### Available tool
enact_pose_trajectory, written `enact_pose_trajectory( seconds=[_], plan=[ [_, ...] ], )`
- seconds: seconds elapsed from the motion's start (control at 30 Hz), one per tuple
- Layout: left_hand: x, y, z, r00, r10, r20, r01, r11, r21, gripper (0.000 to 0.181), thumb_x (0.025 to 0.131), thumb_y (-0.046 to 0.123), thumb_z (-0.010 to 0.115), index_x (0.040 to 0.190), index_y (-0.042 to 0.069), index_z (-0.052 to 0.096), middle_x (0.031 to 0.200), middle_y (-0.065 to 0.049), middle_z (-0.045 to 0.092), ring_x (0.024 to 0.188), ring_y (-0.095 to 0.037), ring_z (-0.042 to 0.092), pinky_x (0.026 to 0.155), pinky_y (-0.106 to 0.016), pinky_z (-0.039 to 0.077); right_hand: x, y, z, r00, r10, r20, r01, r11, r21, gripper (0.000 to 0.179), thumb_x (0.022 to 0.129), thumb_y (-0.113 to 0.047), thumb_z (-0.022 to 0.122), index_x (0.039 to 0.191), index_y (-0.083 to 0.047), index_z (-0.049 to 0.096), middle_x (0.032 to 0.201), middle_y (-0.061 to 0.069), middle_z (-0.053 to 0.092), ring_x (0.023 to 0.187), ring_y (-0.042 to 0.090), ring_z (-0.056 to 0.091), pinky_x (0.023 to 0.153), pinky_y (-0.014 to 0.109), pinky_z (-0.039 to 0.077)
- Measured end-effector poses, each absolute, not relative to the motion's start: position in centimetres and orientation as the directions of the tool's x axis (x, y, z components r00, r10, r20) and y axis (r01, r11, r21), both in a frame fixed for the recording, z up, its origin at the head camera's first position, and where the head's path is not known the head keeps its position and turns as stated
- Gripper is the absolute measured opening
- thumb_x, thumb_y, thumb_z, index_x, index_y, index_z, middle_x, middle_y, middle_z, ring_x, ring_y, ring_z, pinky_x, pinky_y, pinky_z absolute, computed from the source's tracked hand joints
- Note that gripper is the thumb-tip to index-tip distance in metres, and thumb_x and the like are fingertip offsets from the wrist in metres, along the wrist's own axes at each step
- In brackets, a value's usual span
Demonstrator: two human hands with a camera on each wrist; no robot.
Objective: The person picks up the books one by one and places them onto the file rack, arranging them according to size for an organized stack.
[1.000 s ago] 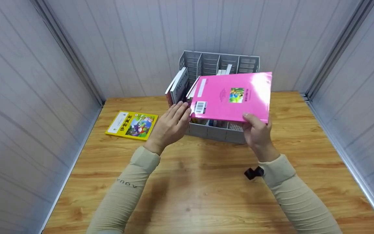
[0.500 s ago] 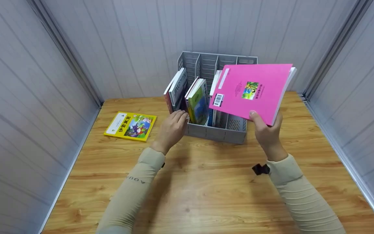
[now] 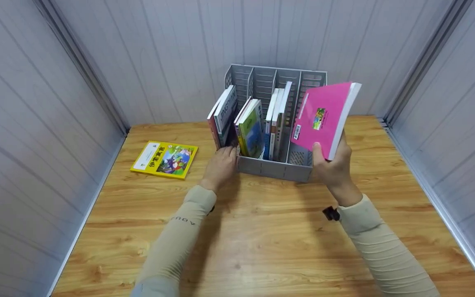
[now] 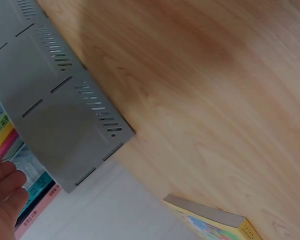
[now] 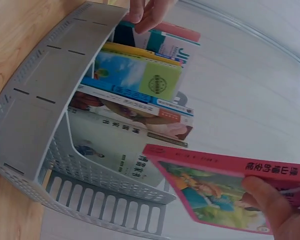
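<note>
My right hand [image 3: 336, 169] grips a pink book [image 3: 324, 111] by its lower spine end, with the thumb on the pink back cover. The book is tilted above the rightmost slot of a grey divided book rack [image 3: 274, 170]. In the right wrist view, its illustrated cover [image 5: 210, 195] and red spine show beside the rack. My left hand [image 3: 220, 165] is at the rack's front left corner, with its fingers [image 4: 12, 187] close to the spines of the leftmost books [image 3: 223, 113]. Those fingers are loosely bent and hold nothing visible.
Green-covered books [image 3: 252, 130] stand in the second slot and several white-edged books [image 3: 276, 119] in the third. A yellow book [image 3: 165, 160] lies flat on the wooden table [image 3: 258, 239] left of the rack. A panelled wall [image 3: 171, 53] rises behind.
The right hand has moved the pink book rightward off the middle of the rack and turned its spine more toward me. The left hand has dropped to the rack's front left corner.
</note>
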State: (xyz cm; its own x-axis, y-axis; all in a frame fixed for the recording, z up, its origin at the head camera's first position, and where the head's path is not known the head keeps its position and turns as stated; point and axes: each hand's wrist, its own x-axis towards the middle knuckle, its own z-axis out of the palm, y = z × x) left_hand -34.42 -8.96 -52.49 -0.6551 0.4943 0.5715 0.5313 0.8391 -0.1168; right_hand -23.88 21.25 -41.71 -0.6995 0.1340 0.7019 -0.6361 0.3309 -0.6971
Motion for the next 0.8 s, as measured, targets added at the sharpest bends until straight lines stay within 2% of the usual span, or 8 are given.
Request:
enact_pose_trajectory(
  seconds=[0.1, 0.27, 0.37, 0.47, 0.6, 0.7, 0.8],
  plan=[
    [-34.8, -8.9, -52.9, -0.670, 0.526, 0.524, 0.527, 0.834, -0.162, 0.025, 0.109, 0.003, 0.055, 0.126, -0.008, 0.068, 0.116, -0.021, 0.074, 0.110, -0.037, 0.072, 0.104, -0.046, 0.059, -24.5, 21.2, -42.4, -0.729, 0.128, 0.672, -0.601, 0.351, -0.718, 0.061, 0.097, 0.009, 0.056, 0.156, 0.010, 0.043, 0.144, 0.028, 0.067, 0.125, 0.043, 0.072, 0.098, 0.024, 0.062],
    [-35.2, -8.6, -53.3, -0.724, 0.530, 0.442, 0.528, 0.838, -0.140, 0.026, 0.108, -0.001, 0.050, 0.126, -0.009, 0.067, 0.114, -0.023, 0.072, 0.112, -0.040, 0.071, 0.107, -0.049, 0.058, -25.4, 21.1, -43.4, -0.786, 0.114, 0.607, -0.527, 0.391, -0.755, 0.065, 0.098, 0.006, 0.058, 0.160, 0.009, 0.039, 0.142, 0.033, 0.066, 0.122, 0.046, 0.073, 0.096, 0.047, 0.065],
    [-35.4, -8.5, -53.5, -0.740, 0.521, 0.426, 0.516, 0.845, -0.137, 0.023, 0.109, 0.001, 0.051, 0.122, -0.009, 0.068, 0.109, -0.022, 0.072, 0.106, -0.039, 0.072, 0.103, -0.049, 0.059, -26.1, 21.1, -43.9, -0.814, 0.106, 0.571, -0.487, 0.411, -0.771, 0.070, 0.097, 0.005, 0.059, 0.163, 0.006, 0.035, 0.141, 0.035, 0.065, 0.121, 0.047, 0.073, 0.095, 0.058, 0.064],
    [-35.5, -8.5, -53.9, -0.733, 0.526, 0.431, 0.498, 0.847, -0.187, 0.020, 0.107, 0.000, 0.054, 0.114, -0.007, 0.070, 0.103, -0.020, 0.073, 0.098, -0.036, 0.072, 0.095, -0.047, 0.061, -27.0, 21.1, -44.4, -0.824, 0.106, 0.556, -0.458, 0.453, -0.765, 0.069, 0.095, 0.004, 0.058, 0.162, 0.007, 0.038, 0.134, 0.035, 0.069, 0.112, 0.045, 0.075, 0.089, 0.057, 0.065],
    [-35.7, -8.3, -53.8, -0.748, 0.538, 0.388, 0.485, 0.843, -0.233, 0.019, 0.105, -0.001, 0.056, 0.113, -0.005, 0.072, 0.103, -0.018, 0.075, 0.095, -0.033, 0.072, 0.092, -0.045, 0.061, -28.2, 21.1, -45.1, -0.837, 0.107, 0.536, -0.422, 0.497, -0.758, 0.066, 0.094, 0.003, 0.058, 0.157, 0.009, 0.043, 0.124, 0.035, 0.073, 0.104, 0.043, 0.076, 0.083, 0.055, 0.063],
    [-35.9, -8.3, -53.4, -0.768, 0.539, 0.346, 0.492, 0.843, -0.220, 0.020, 0.104, -0.002, 0.058, 0.116, -0.006, 0.074, 0.104, -0.018, 0.076, 0.095, -0.033, 0.073, 0.091, -0.046, 0.062, -29.1, 21.2, -45.4, -0.865, 0.109, 0.489, -0.375, 0.506, -0.777, 0.066, 0.095, 0.000, 0.057, 0.158, 0.008, 0.043, 0.123, 0.035, 0.073, 0.103, 0.043, 0.075, 0.083, 0.056, 0.061],
    [-36.1, -8.3, -53.3, -0.764, 0.543, 0.349, 0.497, 0.840, -0.220, 0.019, 0.102, -0.002, 0.061, 0.112, -0.005, 0.077, 0.101, -0.017, 0.078, 0.091, -0.033, 0.075, 0.085, -0.046, 0.063, -30.0, 21.2, -45.6, -0.897, 0.106, 0.430, -0.322, 0.510, -0.797, 0.066, 0.096, -0.002, 0.056, 0.160, 0.006, 0.041, 0.125, 0.035, 0.071, 0.103, 0.041, 0.072, 0.085, 0.054, 0.060]
  ],
)
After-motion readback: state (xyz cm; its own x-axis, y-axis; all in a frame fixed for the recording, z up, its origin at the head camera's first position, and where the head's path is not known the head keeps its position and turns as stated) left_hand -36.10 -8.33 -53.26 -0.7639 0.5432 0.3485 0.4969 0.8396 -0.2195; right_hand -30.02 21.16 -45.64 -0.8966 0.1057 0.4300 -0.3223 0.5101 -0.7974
